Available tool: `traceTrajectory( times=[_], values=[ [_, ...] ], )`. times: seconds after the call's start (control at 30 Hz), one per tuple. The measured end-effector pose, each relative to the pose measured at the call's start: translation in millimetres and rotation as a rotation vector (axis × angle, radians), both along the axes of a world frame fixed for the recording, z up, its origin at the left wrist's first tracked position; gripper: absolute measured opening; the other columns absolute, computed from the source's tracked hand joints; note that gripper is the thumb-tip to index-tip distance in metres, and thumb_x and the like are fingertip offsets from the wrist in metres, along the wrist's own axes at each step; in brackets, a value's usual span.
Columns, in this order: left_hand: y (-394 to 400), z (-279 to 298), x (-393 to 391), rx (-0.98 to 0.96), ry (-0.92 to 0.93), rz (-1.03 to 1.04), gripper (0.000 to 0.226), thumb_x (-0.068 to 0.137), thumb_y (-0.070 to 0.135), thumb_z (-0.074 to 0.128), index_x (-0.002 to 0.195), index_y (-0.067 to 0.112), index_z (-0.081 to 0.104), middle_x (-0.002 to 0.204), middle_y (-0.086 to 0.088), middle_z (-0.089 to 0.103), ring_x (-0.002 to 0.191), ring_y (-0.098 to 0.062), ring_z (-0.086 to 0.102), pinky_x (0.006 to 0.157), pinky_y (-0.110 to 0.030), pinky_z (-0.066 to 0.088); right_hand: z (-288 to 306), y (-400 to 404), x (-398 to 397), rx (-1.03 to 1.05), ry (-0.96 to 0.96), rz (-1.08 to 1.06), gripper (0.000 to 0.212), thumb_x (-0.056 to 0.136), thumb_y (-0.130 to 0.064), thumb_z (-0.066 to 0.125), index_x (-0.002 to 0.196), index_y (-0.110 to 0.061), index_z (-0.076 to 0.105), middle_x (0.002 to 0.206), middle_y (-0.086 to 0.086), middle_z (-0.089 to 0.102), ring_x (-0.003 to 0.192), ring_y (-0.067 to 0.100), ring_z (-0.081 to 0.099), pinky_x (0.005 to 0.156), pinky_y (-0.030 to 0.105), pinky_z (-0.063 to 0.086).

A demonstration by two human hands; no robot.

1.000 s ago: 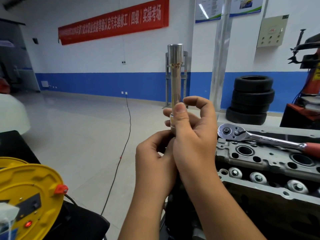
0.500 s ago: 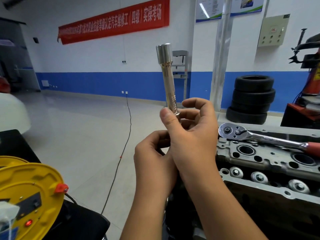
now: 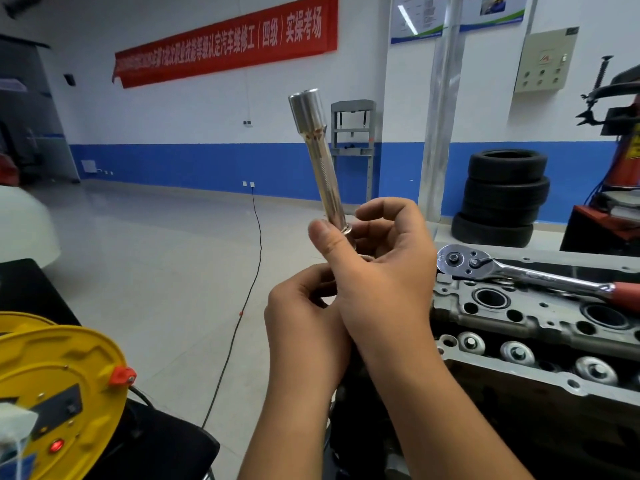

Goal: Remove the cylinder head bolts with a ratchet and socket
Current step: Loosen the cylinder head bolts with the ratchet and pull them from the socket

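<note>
We see a long chrome socket point(image 3: 317, 157) on a slim shaft tilting up-left, its lower end hidden in our right hand point(image 3: 377, 268), whose thumb and fingers pinch it. Our left hand point(image 3: 304, 320) curls beneath; what it grips is hidden. The shiny ratchet point(image 3: 519, 271) lies on the grey cylinder head point(image 3: 540, 317).

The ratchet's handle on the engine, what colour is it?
Red. The head view shows the ratchet lying on the engine, shiny silver up to its red grip at the right edge.

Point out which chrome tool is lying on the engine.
The ratchet with the red grip lies on the cylinder head; the long socket is held up.
</note>
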State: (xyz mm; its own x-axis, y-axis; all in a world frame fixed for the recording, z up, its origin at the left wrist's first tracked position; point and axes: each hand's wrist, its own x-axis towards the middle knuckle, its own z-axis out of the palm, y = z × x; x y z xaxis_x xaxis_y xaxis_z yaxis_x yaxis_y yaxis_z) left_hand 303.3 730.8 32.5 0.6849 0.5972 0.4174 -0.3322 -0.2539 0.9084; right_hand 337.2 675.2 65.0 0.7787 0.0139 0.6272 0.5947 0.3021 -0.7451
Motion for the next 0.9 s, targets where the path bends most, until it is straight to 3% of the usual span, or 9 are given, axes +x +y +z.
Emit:
traceTrajectory(
  times=[0.13,0.23,0.3,0.4,0.47,0.63,0.73,0.8,0.9],
  values=[
    [-1.1,-0.3,-4.1,0.002,-0.012,-0.098,0.022,0.086,0.031,0.059,0.093,0.037,0.079,0.059,0.006,0.069,0.042,-0.007,0.054,0.040,-0.018,0.037,0.1,0.5,1.0,0.000,-0.034,-0.003,0.019,0.094,-0.022,0.076,0.094,-0.028,0.058,0.081,0.000,0.073,0.078,0.017,0.072,0.075,0.040,0.060],
    [1.7,-1.5,-3.2,0.001,-0.008,-0.073,0.023,0.096,0.014,0.063,0.090,0.030,0.078,0.060,0.001,0.068,0.042,-0.011,0.051,0.041,-0.026,0.036,0.8,0.1,3.8,-0.007,0.028,0.047,0.012,0.100,-0.026,0.068,0.096,-0.030,0.058,0.085,0.003,0.076,0.081,0.018,0.073,0.080,0.048,0.061],
    [1.3,-1.8,-1.6,0.005,-0.008,-0.038,0.016,0.088,0.020,0.066,0.090,0.030,0.078,0.062,0.001,0.070,0.045,-0.015,0.053,0.043,-0.030,0.037,1.5,-0.2,3.5,-0.001,0.055,0.072,0.018,0.094,-0.032,0.075,0.098,-0.033,0.058,0.087,0.001,0.075,0.081,0.017,0.073,0.078,0.048,0.061],
    [-1.5,-0.3,-0.8,0.011,-0.024,0.017,0.028,0.072,0.034,0.060,0.092,0.036,0.080,0.072,0.006,0.076,0.059,-0.021,0.068,0.048,-0.036,0.048,1.9,0.6,0.6,-0.034,0.015,0.026,0.033,0.081,-0.032,0.087,0.096,-0.036,0.058,0.086,-0.005,0.071,0.075,0.012,0.069,0.070,0.039,0.060],
    [-1.1,-0.5,-1.4,0.013,-0.021,0.024,0.027,0.073,0.033,0.060,0.091,0.036,0.080,0.071,0.007,0.076,0.060,-0.026,0.068,0.048,-0.038,0.049,1.1,1.2,1.3,-0.035,0.004,0.020,0.029,0.085,-0.028,0.084,0.095,-0.034,0.058,0.082,-0.005,0.071,0.073,0.012,0.068,0.070,0.037,0.059],
    [2.3,-4.0,-0.8,-0.027,-0.019,-0.058,0.024,0.097,0.012,0.063,0.090,0.028,0.080,0.055,0.003,0.064,0.043,-0.012,0.046,0.040,-0.023,0.034,1.0,1.5,6.1,-0.032,0.043,0.093,0.009,0.102,-0.028,0.064,0.098,-0.031,0.057,0.087,-0.002,0.078,0.090,0.012,0.074,0.084,0.042,0.059],
    [1.3,-2.9,-0.1,-0.036,-0.045,-0.033,0.014,0.087,0.019,0.070,0.091,0.029,0.079,0.067,0.000,0.073,0.050,-0.017,0.056,0.044,-0.029,0.038,1.1,1.9,3.9,-0.023,0.045,0.100,0.017,0.092,-0.038,0.074,0.097,-0.038,0.057,0.086,-0.007,0.076,0.082,0.009,0.073,0.077,0.041,0.060],
    [-0.4,-1.6,-0.5,-0.028,-0.056,-0.010,0.025,0.075,0.028,0.064,0.094,0.031,0.080,0.075,0.002,0.077,0.060,-0.021,0.066,0.050,-0.031,0.043,0.5,1.0,2.7,-0.041,0.007,0.053,0.029,0.081,-0.039,0.082,0.097,-0.039,0.057,0.084,-0.011,0.070,0.074,0.010,0.069,0.072,0.038,0.060],
    [-0.6,-1.3,-2.1,-0.021,-0.070,-0.035,0.024,0.078,0.029,0.063,0.095,0.035,0.080,0.073,0.005,0.076,0.056,-0.017,0.064,0.046,-0.026,0.042,0.2,1.8,2.7,-0.056,-0.037,0.039,0.022,0.089,-0.032,0.078,0.095,-0.035,0.058,0.081,-0.007,0.069,0.074,0.011,0.067,0.071,0.038,0.058]
  ],
)
